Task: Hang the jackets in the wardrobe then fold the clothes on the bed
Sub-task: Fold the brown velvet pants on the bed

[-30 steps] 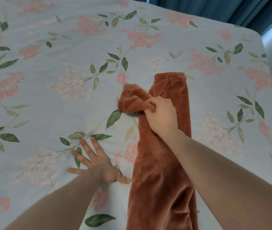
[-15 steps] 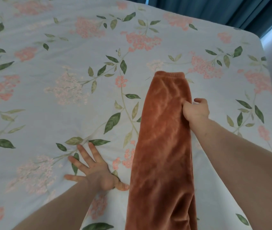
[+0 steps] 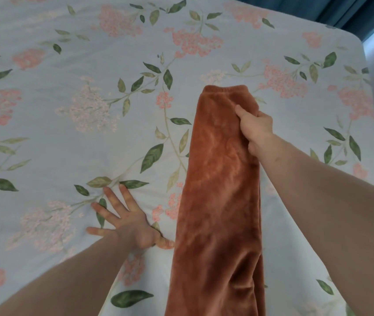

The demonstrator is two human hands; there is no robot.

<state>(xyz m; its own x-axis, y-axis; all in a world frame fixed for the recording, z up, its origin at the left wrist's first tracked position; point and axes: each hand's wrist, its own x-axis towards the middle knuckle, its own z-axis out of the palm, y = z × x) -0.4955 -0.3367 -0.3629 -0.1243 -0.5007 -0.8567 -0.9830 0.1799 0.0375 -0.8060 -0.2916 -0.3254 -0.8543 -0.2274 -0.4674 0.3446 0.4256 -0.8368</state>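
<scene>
Head view, looking down onto the bed (image 3: 72, 137), covered with a pale blue sheet printed with pink blossoms and green leaves.

Rust-brown fleece garment (image 3: 217, 201): lies lengthwise on the bed, centre-right of frame, a long narrow strip running from the bottom edge up to just above mid-frame. Far end is a gathered, elastic-looking hem (image 3: 225, 88). Pile shows soft creases; the lower portion bunches slightly near the bottom edge, where it leaves the frame.

Right hand (image 3: 255, 128): arm enters from the lower right and extends diagonally up and left, forearm bare. Hand sits at the garment's right edge, near the far end. Fingers curled closed around the edge of the fabric, thumb (image 3: 240, 111) pressed on top of the pile; the fabric is puckered under the grip. Fingertips hidden beneath the cloth.

Left hand (image 3: 129, 224): arm enters from the lower left, forearm bare. Hand is flat on the sheet, palm down, fingers spread wide and pointing toward upper left. Thumb (image 3: 165, 243) points right, its tip just beside the garment's left edge; contact cannot be determined. Holds nothing. Sheet wrinkles slightly around the fingertips.

Upper right corner: dark teal curtain (image 3: 350, 10) beyond the mattress corner.
</scene>
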